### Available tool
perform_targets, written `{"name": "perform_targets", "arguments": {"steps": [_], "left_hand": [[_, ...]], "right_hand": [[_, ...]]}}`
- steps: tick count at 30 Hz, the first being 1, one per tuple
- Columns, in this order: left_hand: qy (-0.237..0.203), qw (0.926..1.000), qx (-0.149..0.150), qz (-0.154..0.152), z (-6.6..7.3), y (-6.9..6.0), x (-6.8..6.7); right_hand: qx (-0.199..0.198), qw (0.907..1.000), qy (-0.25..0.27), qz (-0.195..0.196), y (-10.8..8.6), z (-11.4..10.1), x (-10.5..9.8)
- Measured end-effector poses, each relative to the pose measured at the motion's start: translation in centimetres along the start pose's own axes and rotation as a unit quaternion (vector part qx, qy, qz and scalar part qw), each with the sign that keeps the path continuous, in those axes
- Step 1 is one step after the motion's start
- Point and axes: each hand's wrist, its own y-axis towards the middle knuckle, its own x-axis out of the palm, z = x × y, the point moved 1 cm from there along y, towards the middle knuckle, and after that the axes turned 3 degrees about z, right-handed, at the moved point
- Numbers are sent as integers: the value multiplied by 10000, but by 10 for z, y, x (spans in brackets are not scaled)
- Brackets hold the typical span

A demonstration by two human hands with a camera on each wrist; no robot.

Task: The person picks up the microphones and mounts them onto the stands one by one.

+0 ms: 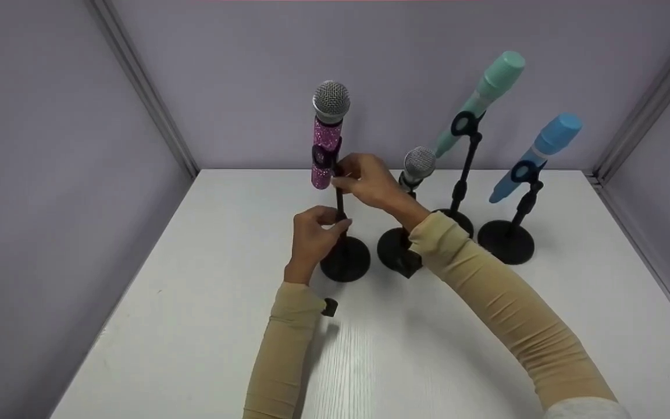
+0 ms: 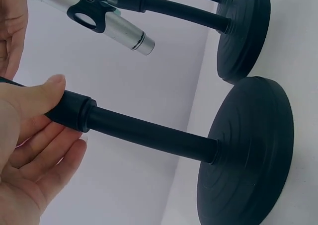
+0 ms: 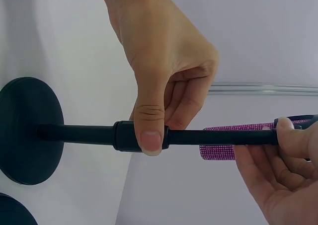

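A pink glittery microphone (image 1: 327, 134) with a silver mesh head sits upright in the clip of a black desk stand (image 1: 345, 267). My left hand (image 1: 312, 235) holds the stand's thick collar (image 3: 127, 136) between thumb and fingers, above the round base (image 2: 248, 150). Higher up, my right hand (image 1: 373, 179) pinches the thin upper rod (image 3: 218, 137) just below the clip. In the right wrist view, the right hand (image 3: 288, 170) partly covers the clip and the lower end of the pink microphone (image 3: 218, 152).
Right of the hands stand a silver microphone (image 1: 419, 164), a mint-green microphone (image 1: 495, 81) and a blue microphone (image 1: 544, 148), each on a black stand. The right forearm crosses in front of the silver one's stand. Grey walls (image 1: 265, 81) border the white table (image 1: 207, 326).
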Motion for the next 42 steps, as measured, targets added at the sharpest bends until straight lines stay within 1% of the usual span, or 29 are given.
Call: {"name": "perform_targets", "arguments": {"steps": [3, 9, 12, 15, 20, 22, 23, 25, 26, 29, 31, 34, 39, 42], "left_hand": [[122, 9999, 11, -21, 3, 0, 0], [477, 9987, 164, -36, 6, 0, 1], [497, 9986, 155, -54, 5, -1, 1], [415, 9990, 129, -136, 2, -1, -1], [311, 9986, 3, -417, -2, -2, -6], [367, 9973, -135, -617, -4, -2, -9], [412, 9960, -253, -749, -5, -2, -11], [602, 9906, -515, -1118, -8, -3, -15], [743, 9860, -653, -1344, -9, -3, -18], [1200, 9671, -1049, -1985, -14, -5, -24], [1456, 9548, -1186, -2303, -16, -6, -26], [1693, 9431, -1359, -2519, -18, -7, -26], [2011, 9263, -1686, -2705, -23, -9, -25], [2071, 9198, -1861, -2765, -27, -11, -24]], "right_hand": [[-34, 10000, -12, 13, 0, 0, 0], [-35, 10000, 23, 83, 0, 0, 1], [-44, 9999, 26, 109, -1, 1, 2], [-56, 9999, 57, 103, -1, 3, 2], [-145, 9998, 76, 74, -6, 9, 2], [-188, 9998, 48, 30, -9, 13, 1], [-185, 9998, 4, -15, -11, 16, 0], [-172, 9995, -221, -134, -16, 24, -1], [-171, 9990, -351, -203, -19, 28, -1], [-158, 9963, -719, -452, -28, 44, 0], [-163, 9945, -829, -617, -33, 57, 2], [-119, 9926, -869, -835, -39, 74, 7], [108, 9895, -1018, -1017, -45, 97, 13], [329, 9874, -1100, -1090, -48, 108, 17]]}}
